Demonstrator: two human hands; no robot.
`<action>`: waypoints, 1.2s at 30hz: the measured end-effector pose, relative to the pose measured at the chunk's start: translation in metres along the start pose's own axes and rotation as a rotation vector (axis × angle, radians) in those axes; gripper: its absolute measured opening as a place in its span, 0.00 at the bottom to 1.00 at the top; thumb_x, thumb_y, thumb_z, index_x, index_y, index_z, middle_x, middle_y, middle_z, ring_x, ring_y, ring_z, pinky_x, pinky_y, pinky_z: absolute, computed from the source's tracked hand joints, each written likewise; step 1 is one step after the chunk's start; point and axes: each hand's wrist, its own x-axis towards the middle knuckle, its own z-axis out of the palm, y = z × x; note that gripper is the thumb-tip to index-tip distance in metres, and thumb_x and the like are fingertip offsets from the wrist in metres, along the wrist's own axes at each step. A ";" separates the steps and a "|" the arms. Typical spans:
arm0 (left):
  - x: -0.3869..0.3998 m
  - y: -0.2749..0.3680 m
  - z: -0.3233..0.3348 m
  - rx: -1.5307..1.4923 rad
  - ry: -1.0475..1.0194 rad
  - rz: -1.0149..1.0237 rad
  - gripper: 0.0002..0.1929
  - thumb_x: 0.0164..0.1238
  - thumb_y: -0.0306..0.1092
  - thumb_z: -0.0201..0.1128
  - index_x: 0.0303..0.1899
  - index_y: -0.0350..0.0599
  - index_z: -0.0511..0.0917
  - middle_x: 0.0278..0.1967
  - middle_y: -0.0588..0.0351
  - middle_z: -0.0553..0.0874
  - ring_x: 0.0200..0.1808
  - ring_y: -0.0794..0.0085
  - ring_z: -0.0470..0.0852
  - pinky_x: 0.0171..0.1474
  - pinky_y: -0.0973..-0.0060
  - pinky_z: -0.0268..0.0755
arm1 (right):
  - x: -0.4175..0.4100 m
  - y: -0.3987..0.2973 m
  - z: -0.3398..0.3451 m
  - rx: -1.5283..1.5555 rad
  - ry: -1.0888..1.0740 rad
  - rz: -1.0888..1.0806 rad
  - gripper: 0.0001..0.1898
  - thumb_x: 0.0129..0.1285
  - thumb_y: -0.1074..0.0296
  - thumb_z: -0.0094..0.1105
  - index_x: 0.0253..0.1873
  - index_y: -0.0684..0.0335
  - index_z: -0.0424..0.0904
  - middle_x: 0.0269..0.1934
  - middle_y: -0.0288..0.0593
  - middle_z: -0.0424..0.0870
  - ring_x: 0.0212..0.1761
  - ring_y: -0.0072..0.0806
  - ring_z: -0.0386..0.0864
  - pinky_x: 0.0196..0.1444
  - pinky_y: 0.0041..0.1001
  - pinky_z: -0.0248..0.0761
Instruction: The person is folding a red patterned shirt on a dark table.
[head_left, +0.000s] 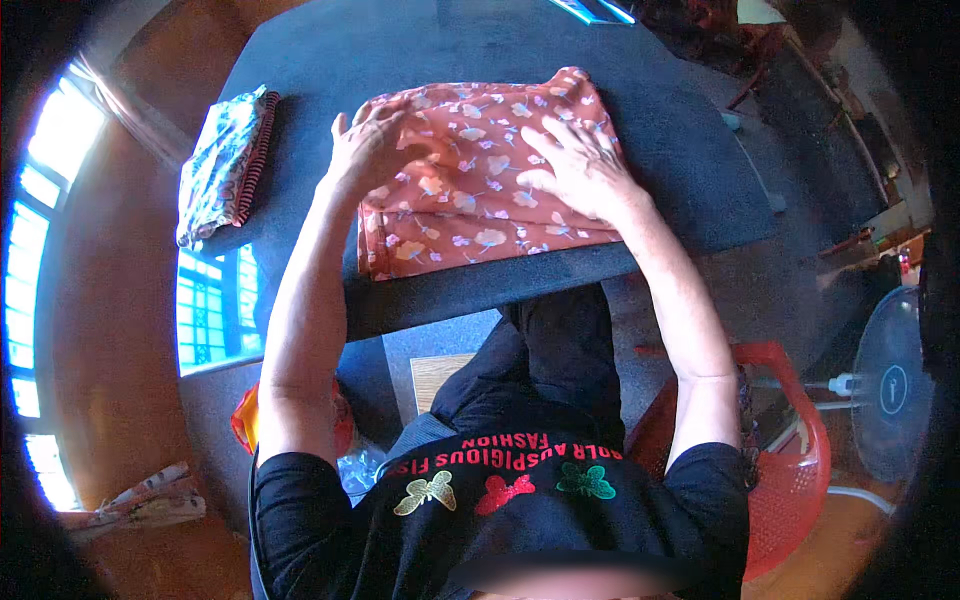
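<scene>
A rust-orange cloth (487, 180) with pale flowers lies spread on the dark table, folded in layers, its near edge close to the table's front edge. My left hand (375, 139) rests on its far left part, fingers spread. On the right part lies my right hand (581, 165), palm down with the fingers apart. Neither hand grips the fabric as far as I can see. A rumpled corner sticks up at the cloth's far right. Some fabric under both palms is hidden.
Folded patterned fabrics (229, 165) are stacked at the left of the dark table (315, 45). At the far edge lies a flat object with a bright, shiny surface (592, 9). A red plastic chair (787, 465) and a fan (892, 386) stand to my right.
</scene>
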 end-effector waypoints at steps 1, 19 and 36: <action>0.001 0.004 0.003 0.000 -0.002 -0.005 0.39 0.57 0.64 0.63 0.68 0.59 0.66 0.72 0.57 0.63 0.73 0.55 0.58 0.69 0.39 0.45 | 0.010 0.006 0.003 0.014 0.115 -0.080 0.35 0.65 0.42 0.53 0.72 0.52 0.60 0.73 0.50 0.56 0.76 0.46 0.52 0.73 0.55 0.44; 0.008 0.008 0.041 0.012 0.100 0.047 0.42 0.61 0.74 0.47 0.71 0.60 0.60 0.73 0.48 0.58 0.76 0.56 0.50 0.73 0.46 0.38 | 0.077 0.109 0.056 0.096 0.126 0.270 0.37 0.68 0.34 0.43 0.75 0.47 0.51 0.77 0.40 0.46 0.78 0.39 0.46 0.71 0.63 0.41; -0.009 0.056 0.041 -0.125 0.093 0.350 0.43 0.61 0.69 0.53 0.71 0.52 0.60 0.72 0.44 0.57 0.75 0.51 0.51 0.73 0.46 0.43 | 0.011 -0.008 0.034 0.128 0.167 -0.150 0.37 0.65 0.46 0.55 0.75 0.52 0.54 0.75 0.46 0.52 0.77 0.42 0.49 0.74 0.52 0.41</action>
